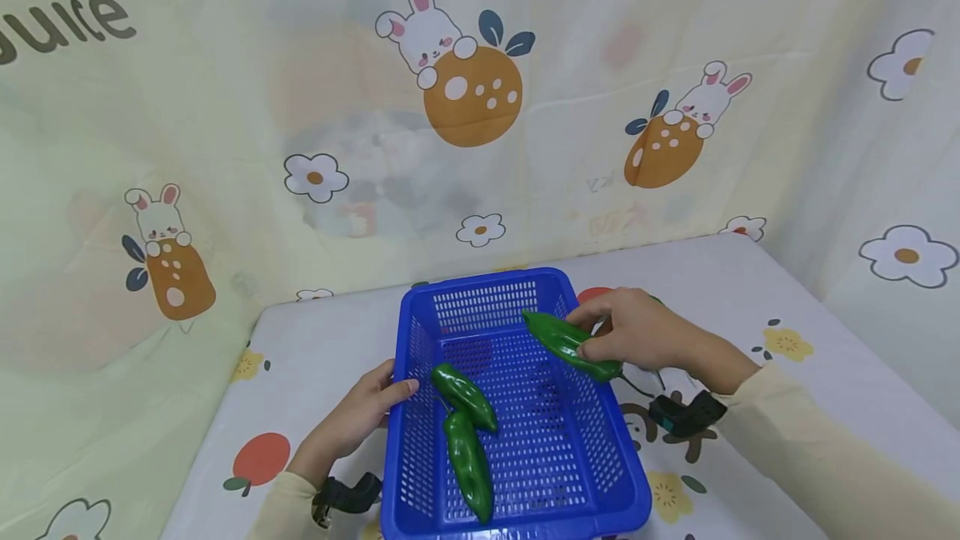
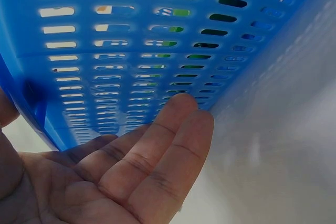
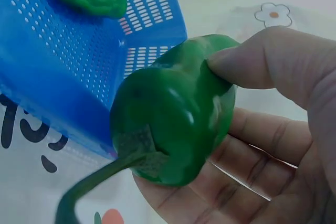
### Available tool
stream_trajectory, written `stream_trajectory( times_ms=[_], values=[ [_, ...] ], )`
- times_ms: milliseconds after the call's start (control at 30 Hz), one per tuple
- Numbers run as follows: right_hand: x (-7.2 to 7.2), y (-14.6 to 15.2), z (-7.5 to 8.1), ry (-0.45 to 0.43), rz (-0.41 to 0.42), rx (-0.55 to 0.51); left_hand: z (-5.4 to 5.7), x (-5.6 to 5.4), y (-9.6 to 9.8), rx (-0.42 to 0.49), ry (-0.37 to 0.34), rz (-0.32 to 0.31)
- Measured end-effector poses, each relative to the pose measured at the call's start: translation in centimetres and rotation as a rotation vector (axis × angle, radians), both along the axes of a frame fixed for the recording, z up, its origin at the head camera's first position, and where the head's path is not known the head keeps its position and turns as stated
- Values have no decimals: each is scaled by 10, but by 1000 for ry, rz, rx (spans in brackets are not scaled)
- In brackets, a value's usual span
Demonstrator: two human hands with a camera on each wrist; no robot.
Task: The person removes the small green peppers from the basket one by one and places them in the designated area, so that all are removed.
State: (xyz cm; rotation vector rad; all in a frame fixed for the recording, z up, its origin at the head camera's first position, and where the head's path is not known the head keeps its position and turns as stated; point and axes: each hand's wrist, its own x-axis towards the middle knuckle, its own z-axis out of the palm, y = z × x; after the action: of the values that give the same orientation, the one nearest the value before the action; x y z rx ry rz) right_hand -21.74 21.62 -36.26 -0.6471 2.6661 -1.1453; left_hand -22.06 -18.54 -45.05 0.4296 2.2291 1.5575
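Note:
A blue perforated plastic basket [image 1: 532, 457] stands on the table with two green peppers inside, one pepper [image 1: 464, 397] lying behind the other pepper [image 1: 468, 467], both toward its left side. My left hand [image 1: 358, 412] holds the basket's left side, its thumb over the rim. In the left wrist view, the fingers [image 2: 173, 156] lie against the outer wall. Above the basket's right side, my right hand [image 1: 637, 330] grips a third green pepper [image 1: 557, 335] between thumb and fingers. Its stem [image 3: 100, 178] points toward the right wrist camera, and the tip is over the basket.
The tablecloth [image 1: 315, 336] is white with printed fruit and flowers. Behind the table hangs a pale curtain [image 1: 570, 107] printed with rabbits. Another curtain side [image 1: 885, 182] borders the right.

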Motion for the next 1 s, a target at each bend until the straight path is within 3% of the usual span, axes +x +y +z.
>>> stream_trajectory(
  times_ms=[1000],
  values=[
    [-1, 34, -4, 18, -193, 73, 1, 2, 2, -7, 5, 19]
  ],
)
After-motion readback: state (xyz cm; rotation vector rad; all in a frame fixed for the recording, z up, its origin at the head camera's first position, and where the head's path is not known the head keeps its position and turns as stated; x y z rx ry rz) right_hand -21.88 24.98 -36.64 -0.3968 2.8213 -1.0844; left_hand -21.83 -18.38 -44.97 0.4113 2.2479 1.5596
